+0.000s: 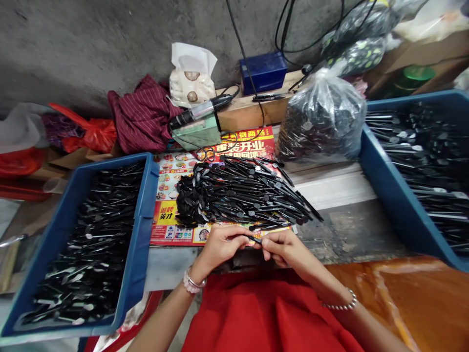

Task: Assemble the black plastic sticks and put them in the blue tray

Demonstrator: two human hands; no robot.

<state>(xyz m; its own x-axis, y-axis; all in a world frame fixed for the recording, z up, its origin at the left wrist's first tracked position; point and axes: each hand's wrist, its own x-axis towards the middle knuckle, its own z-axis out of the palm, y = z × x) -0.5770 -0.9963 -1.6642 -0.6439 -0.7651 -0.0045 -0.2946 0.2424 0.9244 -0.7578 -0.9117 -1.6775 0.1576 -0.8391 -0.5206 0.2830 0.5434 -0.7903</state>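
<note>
Both hands meet at the near edge of a printed sheet, closed on one slim black piece (255, 239). My left hand (223, 243) pinches its left end between thumb and fingers. My right hand (285, 246) grips the other end; the fingertips hide part of it. Just beyond the hands lies a pile of similar long black pieces (242, 190), several with flat, rounded, shiny ends. The colourful printed sheet (166, 233) is under the pile. What exact kind of article the pieces are, I cannot tell.
Blue bins of black pieces stand at left (141, 244) and right (394, 205). Behind the pile are a clear bag of pieces (322, 117), scissors (208, 154), a cylindrical corded tool (201, 111) on a green box (198, 132), a maroon cloth (141, 115) and a blue box (264, 72).
</note>
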